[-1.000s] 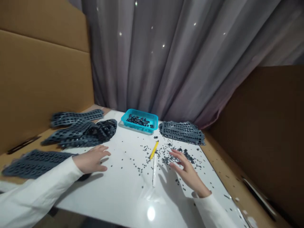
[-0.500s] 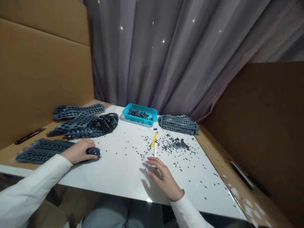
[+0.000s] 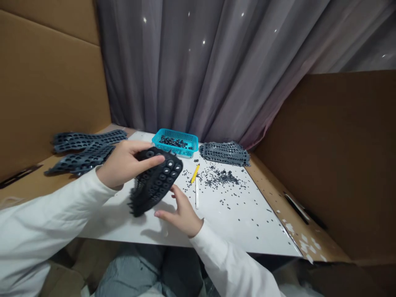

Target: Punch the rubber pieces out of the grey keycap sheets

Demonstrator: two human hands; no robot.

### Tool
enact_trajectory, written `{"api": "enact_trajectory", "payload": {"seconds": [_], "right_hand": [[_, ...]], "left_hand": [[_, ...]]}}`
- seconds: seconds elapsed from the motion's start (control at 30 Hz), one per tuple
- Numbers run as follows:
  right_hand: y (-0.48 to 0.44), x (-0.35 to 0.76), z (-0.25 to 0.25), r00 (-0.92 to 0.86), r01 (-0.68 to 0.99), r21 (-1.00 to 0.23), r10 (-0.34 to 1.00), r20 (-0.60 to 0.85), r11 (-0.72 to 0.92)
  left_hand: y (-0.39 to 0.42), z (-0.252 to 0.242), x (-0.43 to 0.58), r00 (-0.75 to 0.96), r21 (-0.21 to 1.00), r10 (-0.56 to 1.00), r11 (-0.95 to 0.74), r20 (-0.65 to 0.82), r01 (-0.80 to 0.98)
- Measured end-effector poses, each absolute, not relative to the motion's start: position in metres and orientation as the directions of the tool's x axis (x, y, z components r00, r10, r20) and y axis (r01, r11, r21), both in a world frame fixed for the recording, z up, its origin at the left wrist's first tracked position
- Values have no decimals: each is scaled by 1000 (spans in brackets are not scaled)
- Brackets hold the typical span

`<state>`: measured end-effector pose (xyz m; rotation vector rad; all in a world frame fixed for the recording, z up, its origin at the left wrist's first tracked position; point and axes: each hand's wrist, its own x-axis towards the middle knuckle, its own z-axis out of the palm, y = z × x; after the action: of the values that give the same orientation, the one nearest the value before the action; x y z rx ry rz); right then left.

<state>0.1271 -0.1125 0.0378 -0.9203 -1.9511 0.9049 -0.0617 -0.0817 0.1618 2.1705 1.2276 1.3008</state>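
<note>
My left hand grips the top of a dark rubber sheet of moulded rings and holds it raised and tilted above the white table. Rows of round holes and a ragged edge show on the sheet. My right hand is at the sheet's lower right edge, thumb and fingers apart. Its fingertips come close to the sheet; whether they touch it I cannot tell. Behind my left wrist lie more perforated rubber sheets, partly hidden by the hand.
A blue basket at the back holds small black pieces. Another perforated sheet lies to its right. Black bits are scattered near a yellow pen-like tool and a white stick. Cardboard walls flank the table.
My left hand has lifted the rubber sheet from the table's left side and brought it to the middle. My right hand has moved left towards it. The view has shifted slightly.
</note>
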Motion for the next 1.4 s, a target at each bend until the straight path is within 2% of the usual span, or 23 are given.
{"api": "enact_trajectory", "payload": {"seconds": [0.1, 0.2, 0.27, 0.33, 0.37, 0.43, 0.47, 0.53, 0.6, 0.7, 0.8, 0.93, 1.03, 1.13, 1.2, 1.27, 1.33, 1.4], "right_hand": [[-120, 123, 41, -418, 233, -870, 853, 314, 435], [-128, 130, 39, -446, 130, -968, 885, 137, 216], [-125, 139, 37, -508, 47, -996, 861, 36, 69], [-113, 154, 36, -539, 84, -996, 843, -12, 40], [-104, 163, 36, -497, 170, -983, 868, -20, 74], [-84, 184, 37, -306, 459, -871, 952, 28, 173], [-75, 193, 37, -221, 614, -761, 971, 88, 209], [-63, 207, 34, -214, 815, -518, 965, 148, 260], [-59, 211, 27, -278, 891, -347, 956, 92, 293], [-60, 207, 15, -225, 952, -214, 974, -3, 219], [-55, 210, 9, -126, 985, -123, 991, -41, 120], [-36, 232, 10, -37, 997, -71, 997, -63, 33], [-24, 244, 12, -33, 996, -83, 999, 11, 33], [-17, 236, 16, -176, 947, -237, 966, 188, 219], [-12, 221, 20, -287, 846, -357, 902, 321, 396], [-3, 202, 23, -342, 735, -424, 829, 441, 529], [10, 186, 24, -338, 653, -471, 784, 521, 594], [25, 175, 22, -317, 582, -542, 782, 536, 607]], "left_hand": [[-80, 175, -45, 94, 808, 861, -502, 500, 307], [-56, 170, -36, 54, 864, 893, -446, 447, 234], [-27, 150, -31, 63, 896, 922, -386, 382, 221], [6, 118, -25, 82, 952, 968, -247, 236, 180], [22, 99, -22, 80, 978, 985, -160, 151, 133], [49, 60, -16, 102, 991, 992, -90, 80, 101], [59, 42, -14, 115, 994, 992, -62, 52, 85], [72, 13, -12, 140, 999, 990, -9, 3, 41], [78, -6, -13, 171, 999, 985, 33, -33, 5], [80, -17, -18, 223, 997, 973, 69, -58, -41], [81, -19, -22, 253, 994, 966, 81, -61, -68], [82, -20, -23, 225, 995, 974, 51, -31, -88], [81, -19, -22, 203, 992, 979, 45, -20, -117], [77, -13, -19, 221, 983, 975, 75, -36, -169], [74, -8, -17, 247, 974, 968, 101, -49, -203], [70, -2, -14, 274, 965, 960, 126, -60, -230], [67, 1, -12, 301, 956, 951, 150, -70, -252], [65, 3, -9, 326, 947, 942, 173, -78, -273]]}}
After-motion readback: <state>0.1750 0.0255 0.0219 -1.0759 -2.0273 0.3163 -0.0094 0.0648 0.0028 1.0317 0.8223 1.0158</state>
